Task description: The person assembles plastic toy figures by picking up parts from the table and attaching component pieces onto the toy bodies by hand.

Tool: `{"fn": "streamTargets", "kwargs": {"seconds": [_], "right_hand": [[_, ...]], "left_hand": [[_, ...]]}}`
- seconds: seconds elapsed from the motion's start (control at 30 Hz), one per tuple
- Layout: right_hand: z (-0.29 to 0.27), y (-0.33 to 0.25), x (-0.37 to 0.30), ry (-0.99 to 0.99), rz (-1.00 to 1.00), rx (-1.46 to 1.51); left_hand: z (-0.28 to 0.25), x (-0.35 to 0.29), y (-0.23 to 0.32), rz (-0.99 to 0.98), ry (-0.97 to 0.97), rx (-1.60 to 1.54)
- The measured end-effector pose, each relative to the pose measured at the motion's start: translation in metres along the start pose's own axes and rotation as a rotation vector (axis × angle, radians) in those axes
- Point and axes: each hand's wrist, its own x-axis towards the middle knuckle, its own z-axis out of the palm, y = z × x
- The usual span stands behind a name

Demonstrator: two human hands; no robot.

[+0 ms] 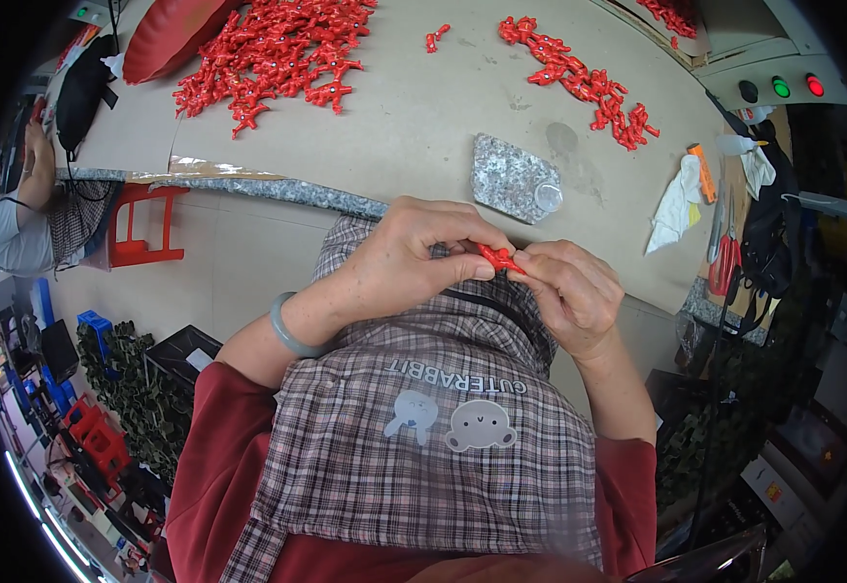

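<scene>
Head view: a small red branched plastic piece sits pinched between both hands, held just above the lap and in front of a checked apron. The left hand closes thumb and forefinger on its near end; the right hand curls its fingers narrowly around the far end, so both grips are tight on the same piece. The step in hand looks like working the piece apart or trimming it by finger; the next move would call for a firm twist with a steady hold from the other hand. Beyond the hands lies a grey speckled stone slab on the beige worktable, with a loose heap of red plastic pieces to the left, a row of red pieces to the right, and a white cloth near the edge.
</scene>
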Motion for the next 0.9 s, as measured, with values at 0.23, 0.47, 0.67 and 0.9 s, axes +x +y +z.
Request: {"fn": "streamTargets", "kwargs": {"seconds": [0.23,0.47,0.67,0.9], "right_hand": [[0.0001,0.0,0.0003,-0.006,0.008,0.01],[0.0001,-0.0002,0.0002,-0.007,0.014,0.005],[-0.0037,-0.0042,0.0044,-0.039,0.119,0.099],[-0.0026,-0.0046,0.0077,-0.066,0.259,0.178]], "left_hand": [[-0.0008,0.0005,0.0007,-0.011,-0.017,0.011],[-0.0003,-0.0007,-0.0003,-0.017,-0.01,0.006],[0.0003,-0.0045,0.0017,-0.169,-0.029,-0.225],[-0.0089,-0.0005,0.0021,-0.278,-0.113,-0.427]]}}
